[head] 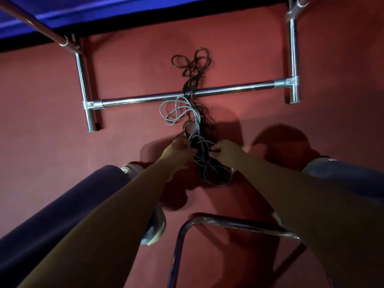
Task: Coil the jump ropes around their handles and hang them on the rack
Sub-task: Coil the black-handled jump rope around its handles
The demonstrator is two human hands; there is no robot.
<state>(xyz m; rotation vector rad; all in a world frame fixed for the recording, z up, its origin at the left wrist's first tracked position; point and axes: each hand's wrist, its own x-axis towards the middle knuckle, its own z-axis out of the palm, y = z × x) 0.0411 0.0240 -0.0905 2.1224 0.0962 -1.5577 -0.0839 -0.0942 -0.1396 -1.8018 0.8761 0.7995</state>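
A tangle of jump ropes lies on the red floor: a grey-blue rope (176, 110) loops over black rope (193, 63) that runs under the chrome rack's low crossbar (145, 99). My left hand (178, 151) and my right hand (225, 151) both reach down into the bundle's near end, fingers curled into the cords. The handles are hidden in the knot and blur.
The rack's chrome uprights stand at left (83, 84) and right (293, 59), with a top rail (41, 28) at upper left. A blue wall base runs along the top. A chrome chair frame (207, 221) sits near my legs and shoes.
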